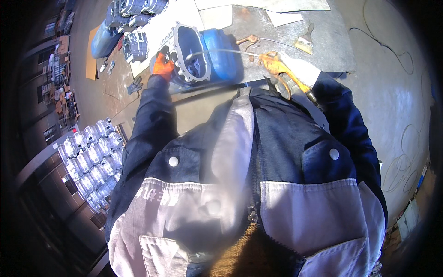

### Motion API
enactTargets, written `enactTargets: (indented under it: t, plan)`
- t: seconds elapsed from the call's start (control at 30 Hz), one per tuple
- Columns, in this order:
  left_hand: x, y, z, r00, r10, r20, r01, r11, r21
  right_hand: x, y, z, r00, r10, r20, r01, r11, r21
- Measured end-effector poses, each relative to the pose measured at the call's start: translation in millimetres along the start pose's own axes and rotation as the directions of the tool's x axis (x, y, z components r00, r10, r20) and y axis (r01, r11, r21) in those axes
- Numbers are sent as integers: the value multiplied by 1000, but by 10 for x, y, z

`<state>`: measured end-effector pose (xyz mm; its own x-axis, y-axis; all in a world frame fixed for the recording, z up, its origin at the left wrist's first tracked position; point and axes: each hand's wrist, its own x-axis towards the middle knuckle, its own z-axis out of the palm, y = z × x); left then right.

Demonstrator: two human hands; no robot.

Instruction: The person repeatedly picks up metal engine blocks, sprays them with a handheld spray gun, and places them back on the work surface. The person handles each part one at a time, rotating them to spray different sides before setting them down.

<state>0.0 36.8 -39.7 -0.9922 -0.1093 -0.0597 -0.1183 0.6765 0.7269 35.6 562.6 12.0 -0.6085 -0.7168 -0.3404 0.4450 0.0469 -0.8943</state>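
A grey metal gearbox housing casting stands on its side, its wide flanged opening facing me and tilted right. My left hand, in an orange glove, grips its left side; some of the fingers are hidden behind the metal. My right hand, in an orange and white glove, is closed round a yellow-handled air blow gun. From there a long thin nozzle reaches left, its bent tip inside the housing's opening. Directly behind and right of the casting lies a blue plastic drum.
On the metal table are a flat paintbrush and a second brown-handled trigger tool. Several castings and another blue container occupy the far left. Stacked shiny castings stand left; hoses curl across the floor at right.
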Motion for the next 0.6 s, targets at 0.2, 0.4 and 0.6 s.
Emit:
enactTargets:
  t: [0.2,0.4,0.6]
  plan:
    - [-14,191,-39,998,-46,32,42,993,110,595,-79,119,918,-11,-397,-129,937,-324]
    - [33,193,-116,997,-57,55,43,972,233,915,-130,159,904,158,-397,-313,877,-364]
    - [-46,248,-68,999,-26,29,17,963,270,769,276,123,902,279,-331,-399,832,-385]
